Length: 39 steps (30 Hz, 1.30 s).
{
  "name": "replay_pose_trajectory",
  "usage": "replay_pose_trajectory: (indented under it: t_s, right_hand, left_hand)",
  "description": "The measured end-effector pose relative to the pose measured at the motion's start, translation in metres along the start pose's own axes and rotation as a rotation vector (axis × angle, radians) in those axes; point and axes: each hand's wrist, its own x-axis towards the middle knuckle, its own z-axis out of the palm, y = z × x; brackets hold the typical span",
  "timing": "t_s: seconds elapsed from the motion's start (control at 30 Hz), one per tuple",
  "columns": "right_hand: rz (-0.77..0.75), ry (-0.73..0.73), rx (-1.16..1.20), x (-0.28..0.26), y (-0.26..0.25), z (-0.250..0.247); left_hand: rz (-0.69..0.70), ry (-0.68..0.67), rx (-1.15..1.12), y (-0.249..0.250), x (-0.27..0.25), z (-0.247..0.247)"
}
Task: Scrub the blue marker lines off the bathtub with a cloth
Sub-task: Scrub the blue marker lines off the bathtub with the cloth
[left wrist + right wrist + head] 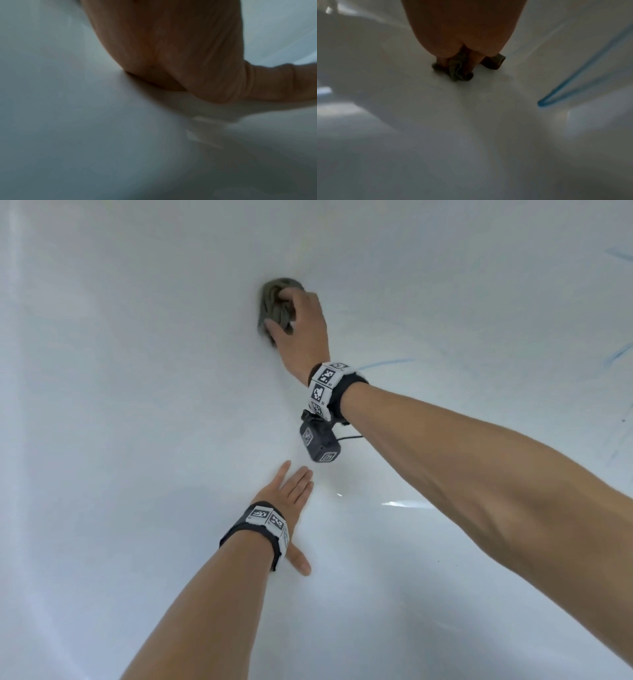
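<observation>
My right hand (291,316) grips a bunched grey-green cloth (274,302) and presses it against the white bathtub (137,405) wall, far centre in the head view. In the right wrist view the cloth (460,70) bulges out under my palm. A blue marker line (387,363) runs just right of my right wrist; the right wrist view shows it as a long blue marker line (583,70) ending in a hook. Fainter blue strokes (618,356) lie at the far right. My left hand (291,494) lies flat on the tub surface, fingers straight, holding nothing.
The smooth white tub curves all around, with glossy reflections (407,504) near my left hand. In the left wrist view only my palm (171,54) on the tub (85,135) shows.
</observation>
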Motion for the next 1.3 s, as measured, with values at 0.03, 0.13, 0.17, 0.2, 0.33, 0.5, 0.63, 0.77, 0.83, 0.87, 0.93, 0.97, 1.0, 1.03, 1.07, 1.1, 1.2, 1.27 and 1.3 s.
replay_pose_trajectory:
  t_s: [0.03, 0.13, 0.17, 0.2, 0.33, 0.5, 0.63, 0.77, 0.83, 0.87, 0.93, 0.97, 1.0, 1.03, 1.07, 1.1, 1.2, 1.27, 1.3]
  right_hand:
    - [-0.044, -0.007, -0.049, 0.006, 0.002, 0.0]
    - [-0.164, -0.074, -0.205, 0.017, 0.011, -0.003]
    - [-0.195, -0.108, -0.267, 0.019, 0.014, -0.004]
    - [-0.216, -0.138, -0.336, 0.021, 0.017, -0.005]
    - [-0.223, -0.268, -0.628, 0.021, 0.032, -0.021]
    - [-0.14, -0.444, -1.028, 0.021, 0.04, -0.045]
    - [-0.148, -0.516, -1.144, 0.028, 0.045, -0.062]
    - [-0.175, -0.486, -1.225, 0.032, 0.058, -0.095]
    - [-0.153, -0.478, -1.226, 0.028, 0.066, -0.112]
    - [-0.135, -0.466, -1.219, 0.025, 0.071, -0.122]
    - [-0.088, -0.451, -1.207, 0.019, 0.081, -0.145]
    - [-0.063, -0.446, -1.2, 0.014, 0.088, -0.158]
    - [-0.04, -0.438, -1.199, 0.009, 0.097, -0.173]
    - [-0.01, -0.43, -1.2, 0.003, 0.106, -0.189]
    - [0.025, -0.416, -1.207, -0.004, 0.114, -0.206]
    - [0.057, -0.402, -1.217, -0.011, 0.12, -0.223]
    - [0.053, -0.4, -1.239, -0.025, 0.13, -0.255]
    - [0.058, -0.397, -1.233, -0.023, 0.13, -0.254]
    - [0.06, -0.396, -1.215, -0.02, 0.127, -0.249]
  left_hand:
    - [-0.001, -0.004, 0.006, 0.0, 0.001, 0.0]
    - [-0.004, -0.01, 0.01, -0.001, 0.002, 0.0]
    - [-0.003, -0.008, 0.011, -0.001, 0.002, 0.001]
    - [0.0, -0.008, 0.011, -0.001, 0.002, 0.001]
    - [-0.001, -0.003, 0.022, -0.001, 0.002, 0.003]
    - [-0.006, -0.01, 0.015, 0.0, 0.003, 0.003]
    - [0.0, -0.013, 0.011, 0.0, 0.002, 0.002]
    - [-0.003, -0.012, 0.009, -0.001, 0.003, 0.002]
    - [-0.008, -0.025, 0.006, 0.0, 0.003, 0.002]
    - [-0.01, -0.028, 0.005, 0.0, 0.003, 0.002]
    - [-0.009, -0.034, -0.007, 0.0, 0.004, 0.001]
    - [-0.008, -0.036, -0.014, -0.001, 0.004, 0.0]
    - [-0.006, -0.037, -0.018, -0.001, 0.003, 0.0]
    - [-0.007, -0.037, -0.022, -0.001, 0.003, 0.0]
    - [-0.007, -0.038, -0.025, -0.001, 0.002, 0.0]
    - [-0.008, -0.038, -0.03, -0.001, 0.002, -0.001]
    - [-0.018, -0.039, -0.032, 0.0, 0.002, -0.002]
    - [-0.021, -0.039, -0.034, -0.001, 0.003, -0.001]
    - [-0.016, -0.042, -0.038, -0.001, 0.002, -0.002]
